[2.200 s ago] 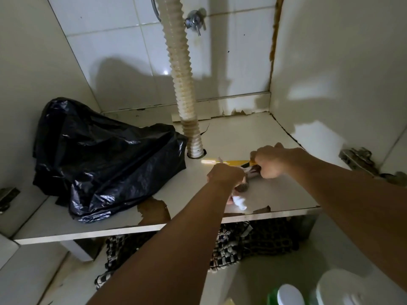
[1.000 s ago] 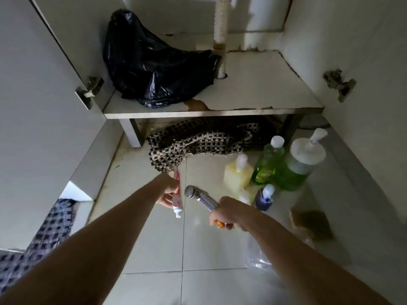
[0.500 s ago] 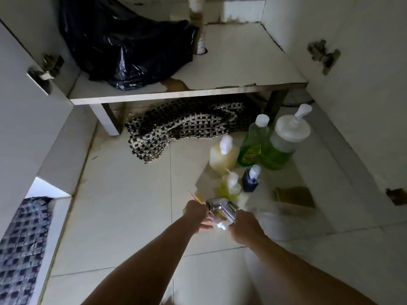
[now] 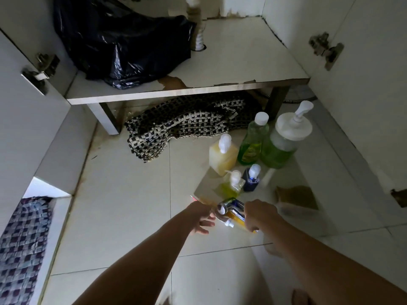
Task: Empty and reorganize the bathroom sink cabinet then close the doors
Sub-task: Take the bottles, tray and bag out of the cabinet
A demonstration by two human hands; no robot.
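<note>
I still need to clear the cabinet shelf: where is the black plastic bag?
The black plastic bag sits on the rear left of the cabinet shelf, just left of the ribbed drain hose.

Black bag point(image 4: 123, 45), black-and-white checked mat point(image 4: 187, 124), green bottles point(image 4: 253, 139), yellow bottle point(image 4: 222, 156), white shelf point(image 4: 242, 62).

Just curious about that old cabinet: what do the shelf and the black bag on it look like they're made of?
The shelf looks like pressed board under a thin white laminate: the skin has peeled near the front edge, baring brown core. The black bag looks like thin glossy plastic film, crumpled, with sharp highlights along its creases.
</note>
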